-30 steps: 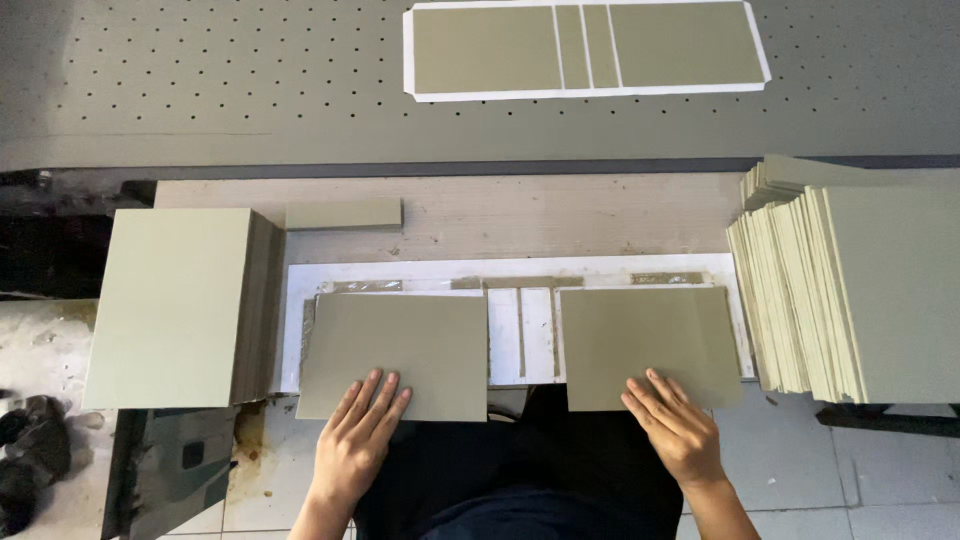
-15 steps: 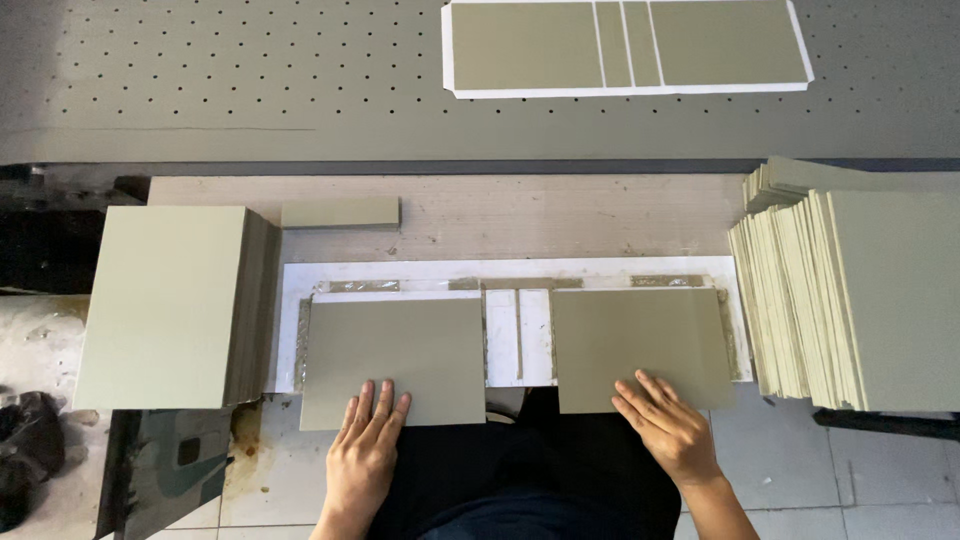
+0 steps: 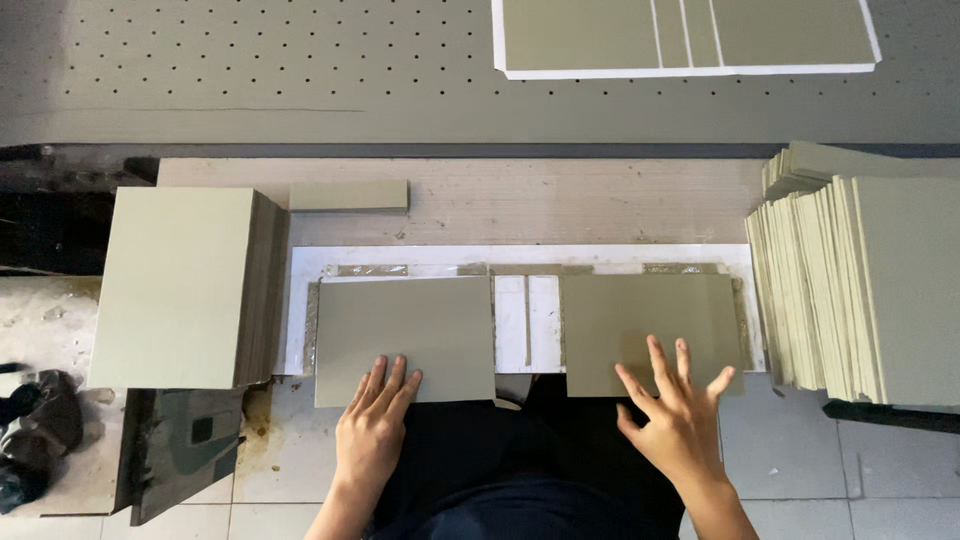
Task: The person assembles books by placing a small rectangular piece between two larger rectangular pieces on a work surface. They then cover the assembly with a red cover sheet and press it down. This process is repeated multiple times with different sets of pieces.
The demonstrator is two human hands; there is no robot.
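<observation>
Head view, looking down on the worktop (image 3: 600, 205). Your left hand (image 3: 372, 430) lies flat, fingers together and extended, on the near edge of the left grey board (image 3: 405, 335); its grip is released, pressing rather than grasping. Your right hand (image 3: 677, 415) rests with fingers spread on the near edge of the right grey board (image 3: 650, 325); its grip is likewise released, with nothing clasped. Both boards lie flat, side by side but well apart, on a white sheet (image 3: 520, 258) that shows as a border above them and as a bare band between them. In that band lies a narrow grey strip (image 3: 527, 330), running away from you, apart from either board. The near edges of both boards overhang the front of the worktop, above your dark lap (image 3: 520, 480). To your left stands a neat stack of grey boards (image 3: 175, 285), its side just beside the white sheet. To your right a second stack of grey boards (image 3: 870, 290) stands fanned out, its leaves stepped toward the right board. Beyond the white sheet, a small grey offcut (image 3: 348, 195) lies on the worktop. At the far side, a perforated grey table (image 3: 250, 70) carries another white sheet with grey panels (image 3: 685, 35) laid on it.
</observation>
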